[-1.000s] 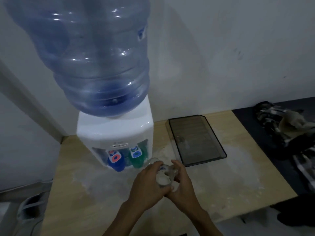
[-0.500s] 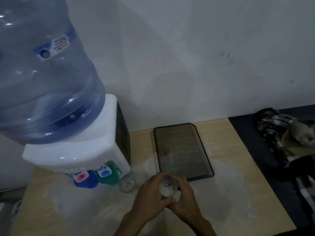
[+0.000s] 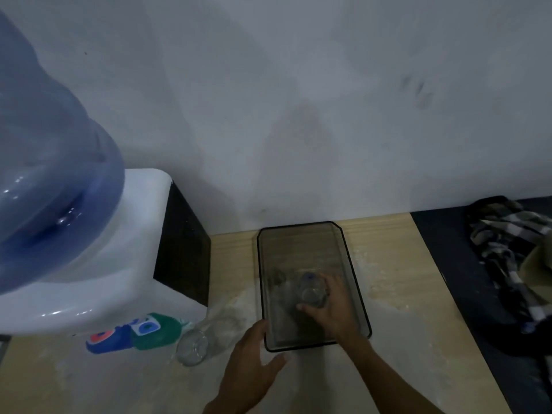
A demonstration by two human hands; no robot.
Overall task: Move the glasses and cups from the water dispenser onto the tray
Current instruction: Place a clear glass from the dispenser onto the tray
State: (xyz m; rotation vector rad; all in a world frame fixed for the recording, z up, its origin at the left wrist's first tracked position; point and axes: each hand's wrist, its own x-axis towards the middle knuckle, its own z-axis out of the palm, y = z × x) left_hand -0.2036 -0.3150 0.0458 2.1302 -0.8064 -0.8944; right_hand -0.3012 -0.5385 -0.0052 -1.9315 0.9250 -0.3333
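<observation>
My right hand (image 3: 334, 309) grips a clear glass (image 3: 312, 291) inside the dark tray (image 3: 352, 264), in its middle part; whether the glass rests on the tray floor I cannot tell. Apart from the glass, my left hand (image 3: 251, 369) hovers with fingers spread and nothing in it, over the table at the tray's near left corner. A second clear glass (image 3: 194, 346) stands on the table beside the green tap (image 3: 158, 330) of the white water dispenser (image 3: 98, 282).
A big blue water bottle (image 3: 44, 186) tops the dispenser at the left. A blue tap (image 3: 103, 340) sits next to the green one. The wooden table (image 3: 397, 309) meets a wall at the back. To the right, checked cloth (image 3: 507, 243) lies on a dark surface.
Both hands held the glass in front of the dispenser; now the right hand alone has carried it rightward into the tray, and the left hand has let go. The camera view swung right.
</observation>
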